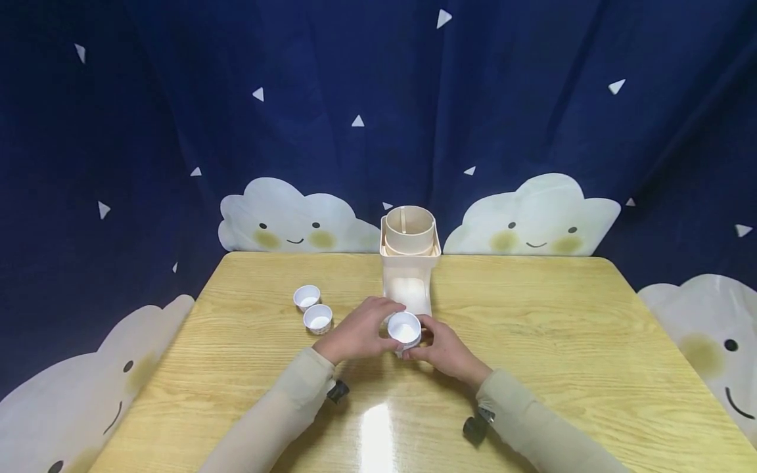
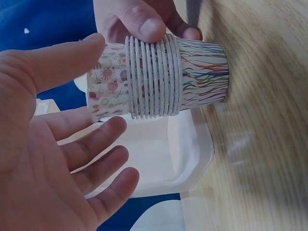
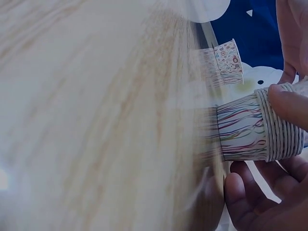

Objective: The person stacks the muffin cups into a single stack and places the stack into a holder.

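Observation:
A stack of nested paper cups stands on the table between both hands. Coloured wavy lines cover the lowest cup's side, while the top cup has a small floral print. With thumb and fingers on opposite sides, the left hand pinches the top cup near its rim. The right hand grips the stack around its ridged rims, thumb on one side and fingers on the other. Directly behind is a cream plastic stand with a round tube at its top.
Two single paper cups, one farther and one nearer, stand upright on the left of the wooden table. A dark blue curtain with cloud shapes hangs behind the table.

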A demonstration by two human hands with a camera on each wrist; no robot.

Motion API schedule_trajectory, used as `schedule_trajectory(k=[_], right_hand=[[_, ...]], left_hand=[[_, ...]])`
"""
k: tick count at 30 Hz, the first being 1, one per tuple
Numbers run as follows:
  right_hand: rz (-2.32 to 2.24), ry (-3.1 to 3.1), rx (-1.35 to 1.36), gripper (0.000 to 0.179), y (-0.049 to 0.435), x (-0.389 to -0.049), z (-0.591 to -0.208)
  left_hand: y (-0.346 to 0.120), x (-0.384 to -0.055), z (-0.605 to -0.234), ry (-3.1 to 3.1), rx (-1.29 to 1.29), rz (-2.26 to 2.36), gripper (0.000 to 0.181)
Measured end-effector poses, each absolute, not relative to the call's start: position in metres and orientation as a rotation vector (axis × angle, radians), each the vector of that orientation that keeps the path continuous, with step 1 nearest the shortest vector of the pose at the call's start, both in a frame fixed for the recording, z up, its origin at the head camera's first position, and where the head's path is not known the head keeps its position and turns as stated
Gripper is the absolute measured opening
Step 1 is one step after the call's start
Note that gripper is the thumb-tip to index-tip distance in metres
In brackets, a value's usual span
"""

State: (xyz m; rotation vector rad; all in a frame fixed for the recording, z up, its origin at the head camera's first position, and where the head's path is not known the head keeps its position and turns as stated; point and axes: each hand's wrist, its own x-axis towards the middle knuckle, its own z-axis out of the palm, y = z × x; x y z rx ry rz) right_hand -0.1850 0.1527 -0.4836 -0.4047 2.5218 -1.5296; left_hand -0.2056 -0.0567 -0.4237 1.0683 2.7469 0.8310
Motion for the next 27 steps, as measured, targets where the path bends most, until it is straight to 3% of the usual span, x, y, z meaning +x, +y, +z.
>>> schedule_trajectory(k=[8,27], right_hand=[[-1.562,2.481,-0.421,0.064,0.153,-0.185,-0.482],[-1.518,2.521,-0.385,0.065,0.152,-0.186,-0.484]], left_hand=[[-0.061,-0.205,-0.423,2.754,1.026,0.821,0.079],[-0.08,-0.205,-0.429,2.749,0.905,0.953,0.054]])
